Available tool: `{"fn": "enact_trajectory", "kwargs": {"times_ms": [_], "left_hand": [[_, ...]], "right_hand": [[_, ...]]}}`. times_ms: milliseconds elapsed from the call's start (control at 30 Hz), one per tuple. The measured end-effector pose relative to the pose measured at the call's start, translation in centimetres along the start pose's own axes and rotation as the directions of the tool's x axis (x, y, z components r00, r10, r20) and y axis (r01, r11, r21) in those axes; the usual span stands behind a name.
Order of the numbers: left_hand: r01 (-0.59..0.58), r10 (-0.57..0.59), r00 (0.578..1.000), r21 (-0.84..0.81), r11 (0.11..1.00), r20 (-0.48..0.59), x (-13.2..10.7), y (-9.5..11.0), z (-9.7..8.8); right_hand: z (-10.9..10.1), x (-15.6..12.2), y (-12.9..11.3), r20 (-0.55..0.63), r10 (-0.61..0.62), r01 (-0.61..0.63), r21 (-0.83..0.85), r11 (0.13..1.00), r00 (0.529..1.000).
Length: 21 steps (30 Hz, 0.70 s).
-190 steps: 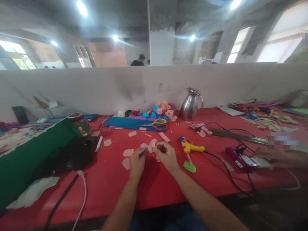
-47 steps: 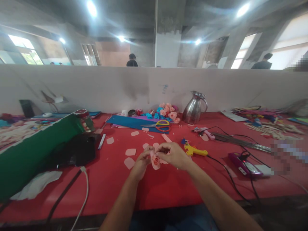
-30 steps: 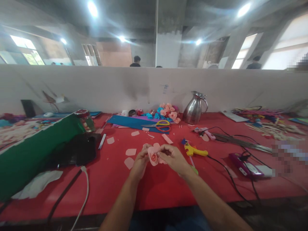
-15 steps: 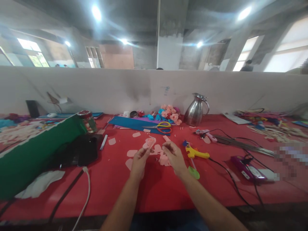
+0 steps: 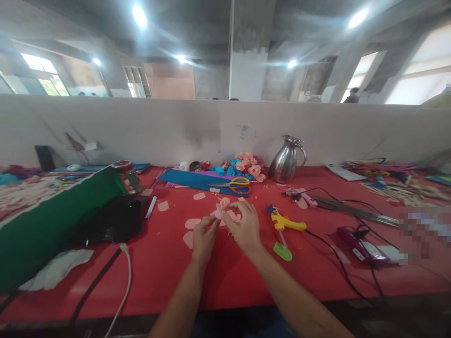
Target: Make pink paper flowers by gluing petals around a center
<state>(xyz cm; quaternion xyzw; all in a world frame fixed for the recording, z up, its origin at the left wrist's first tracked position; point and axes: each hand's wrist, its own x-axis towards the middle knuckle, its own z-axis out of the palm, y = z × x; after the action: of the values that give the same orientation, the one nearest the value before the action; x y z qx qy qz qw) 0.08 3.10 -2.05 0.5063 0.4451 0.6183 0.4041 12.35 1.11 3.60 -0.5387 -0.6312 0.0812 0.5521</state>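
Left hand [image 5: 203, 239] and right hand [image 5: 247, 229] hold one flower [image 5: 224, 203], one glue gun [image 5: 289, 224] nearby.

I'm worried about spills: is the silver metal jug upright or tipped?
Upright: the silver metal jug stands on its broad base on the red table, narrow neck and spout at the top.
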Motion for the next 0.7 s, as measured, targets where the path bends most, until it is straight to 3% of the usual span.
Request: {"fn": "enact_trajectory", "kwargs": {"times_ms": [300, 467, 533, 700], "left_hand": [[-0.035, 0.035, 0.999, -0.004, 0.999, 0.007, 0.26, -0.59, -0.23], [-0.010, 0.014, 0.998, -0.064, 0.998, 0.059, 0.15, -0.17, -0.12], [-0.006, 0.011, 0.998, -0.074, 0.997, 0.058, 0.08, -0.01, -0.07], [0.020, -0.014, 0.998, -0.106, 0.994, 0.054, -0.04, 0.29, -0.03]], "right_hand": [[-0.10, 0.27, 0.24, 0.010, 0.020, -0.020, 0.027, 0.999, 1.000], [-0.01, 0.22, 0.26, 0.045, 0.143, -0.149, 0.194, 0.970, 0.989], [0.14, 0.22, 0.35, 0.100, 0.239, -0.258, 0.301, 0.918, 0.966], [0.71, -0.23, 0.87, 0.250, 0.425, -0.489, 0.548, 0.679, 0.870]]}}
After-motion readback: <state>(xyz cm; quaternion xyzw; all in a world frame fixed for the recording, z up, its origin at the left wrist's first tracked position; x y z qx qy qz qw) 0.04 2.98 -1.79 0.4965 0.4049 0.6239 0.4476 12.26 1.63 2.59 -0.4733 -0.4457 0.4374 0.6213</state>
